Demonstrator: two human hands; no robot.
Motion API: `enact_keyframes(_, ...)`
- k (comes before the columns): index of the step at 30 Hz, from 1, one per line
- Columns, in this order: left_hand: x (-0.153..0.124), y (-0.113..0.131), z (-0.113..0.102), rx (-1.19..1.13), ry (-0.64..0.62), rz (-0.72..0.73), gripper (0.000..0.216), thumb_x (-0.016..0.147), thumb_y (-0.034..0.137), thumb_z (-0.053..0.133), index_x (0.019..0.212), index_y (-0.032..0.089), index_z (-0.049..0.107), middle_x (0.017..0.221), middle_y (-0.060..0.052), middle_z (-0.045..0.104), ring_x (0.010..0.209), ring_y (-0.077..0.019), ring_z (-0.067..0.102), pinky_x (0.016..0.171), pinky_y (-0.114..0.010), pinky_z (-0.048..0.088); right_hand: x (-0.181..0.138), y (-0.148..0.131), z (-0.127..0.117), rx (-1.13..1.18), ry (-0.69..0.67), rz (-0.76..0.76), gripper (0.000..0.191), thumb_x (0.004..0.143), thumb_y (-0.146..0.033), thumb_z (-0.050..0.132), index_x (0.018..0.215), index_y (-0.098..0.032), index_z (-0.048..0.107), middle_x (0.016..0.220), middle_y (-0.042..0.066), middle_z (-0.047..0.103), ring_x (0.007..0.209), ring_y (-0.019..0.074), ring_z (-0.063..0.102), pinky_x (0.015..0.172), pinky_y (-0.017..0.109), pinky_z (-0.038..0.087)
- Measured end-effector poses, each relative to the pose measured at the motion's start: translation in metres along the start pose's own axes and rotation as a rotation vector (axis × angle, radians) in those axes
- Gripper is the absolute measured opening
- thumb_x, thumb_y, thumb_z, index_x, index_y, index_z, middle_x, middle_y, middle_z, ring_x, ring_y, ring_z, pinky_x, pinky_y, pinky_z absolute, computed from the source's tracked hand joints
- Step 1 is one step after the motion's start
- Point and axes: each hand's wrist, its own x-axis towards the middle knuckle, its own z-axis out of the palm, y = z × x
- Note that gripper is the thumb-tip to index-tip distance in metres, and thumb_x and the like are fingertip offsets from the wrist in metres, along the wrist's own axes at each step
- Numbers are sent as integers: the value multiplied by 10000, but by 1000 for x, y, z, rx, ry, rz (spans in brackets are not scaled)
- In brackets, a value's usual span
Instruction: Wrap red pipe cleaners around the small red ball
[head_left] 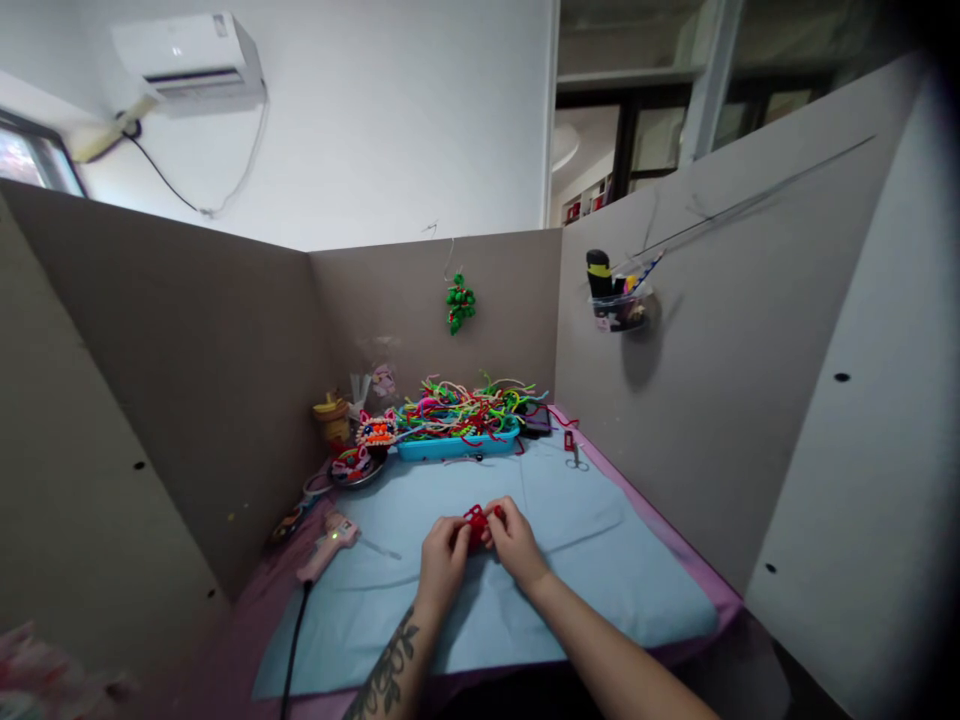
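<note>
A small red pipe-cleaner piece (475, 526) is held between both hands over the light blue cloth (600, 580). My left hand (442, 562) pinches its left side with closed fingers. My right hand (512, 540) grips its right side, fingers curled round it. The hands touch each other at the red piece, just above the middle of the cloth.
A blue tray (457, 447) heaped with coloured pipe cleaners stands at the back. A pink glue gun (328, 545) with a black cord lies at the left. Small scissors (573, 452) lie at the back right. Grey partition walls enclose three sides; a green ornament (459, 303) hangs on the back wall.
</note>
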Motion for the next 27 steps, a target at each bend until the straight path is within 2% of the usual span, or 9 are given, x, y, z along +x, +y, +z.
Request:
enact_keyframes(3, 0, -4, 3, -77, -20, -53, 244, 832, 381, 523, 812, 185, 668, 816, -76, 682, 791, -217, 619, 756, -336, 475, 1, 0, -1, 4, 19, -68, 190, 895, -405, 485, 851, -222, 501, 655, -3, 615, 578, 170, 627, 558, 301, 539)
enact_keyframes(7, 0, -11, 10, -340, -82, -155, 353, 796, 502, 576, 871, 165, 649, 849, -94, 693, 809, -208, 630, 762, -332, 486, -2, -6, -3, -97, 15, -265, 138, 917, -321, 457, 886, -219, 545, 838, 50, 635, 740, 184, 642, 695, 318, 537)
enact_keyframes(9, 1, -12, 12, -493, -69, -249, 425, 765, 577, 588, 870, 167, 633, 820, -82, 679, 759, -183, 623, 721, -310, 491, -5, -9, -3, -155, -44, -375, 112, 908, -250, 443, 898, -223, 551, 887, 57, 632, 785, 184, 631, 717, 313, 525)
enact_keyframes(12, 2, -9, 12, -686, -44, -423, 472, 728, 633, 598, 833, 173, 606, 760, -39, 646, 678, -142, 599, 640, -268, 486, -10, -13, -2, -227, -214, -525, 151, 846, -134, 437, 899, -229, 541, 933, 62, 635, 862, 193, 615, 772, 322, 510)
enact_keyframes(16, 4, -5, 10, -864, -2, -544, 452, 622, 558, 743, 749, 147, 608, 690, -22, 625, 610, -122, 584, 567, -235, 461, -14, -15, 1, -294, -377, -572, 308, 717, -25, 421, 918, -229, 533, 922, 56, 627, 834, 191, 597, 759, 318, 506)
enact_keyframes(19, 4, -5, 10, -951, 79, -584, 402, 592, 480, 794, 702, 136, 617, 624, -9, 620, 558, -110, 572, 546, -227, 450, -14, -15, 1, -331, -326, -598, 320, 691, -5, 419, 884, -229, 541, 927, 60, 608, 868, 201, 577, 780, 332, 491)
enact_keyframes(22, 4, -7, 11, -1072, 144, -590, 367, 615, 432, 796, 757, 121, 664, 706, -46, 685, 623, -134, 622, 616, -252, 492, -11, -15, 0, -362, -204, -580, 246, 736, -26, 444, 836, -221, 557, 922, 64, 570, 893, 207, 548, 805, 344, 471)
enact_keyframes(25, 5, -7, 14, -1209, 200, -616, 311, 662, 344, 784, 848, 110, 699, 863, -101, 729, 735, -172, 668, 716, -283, 522, -7, -14, 1, -357, -100, -454, 165, 790, -78, 480, 820, -210, 574, 911, 57, 530, 872, 195, 535, 785, 321, 463)
enact_keyframes(27, 5, -6, 17, -1288, 238, -654, 235, 720, 263, 744, 895, 112, 706, 918, -113, 733, 775, -178, 677, 747, -281, 525, -4, -13, 1, -329, -40, -345, 115, 800, -116, 508, 782, -203, 581, 894, 49, 507, 838, 185, 530, 710, 285, 460)
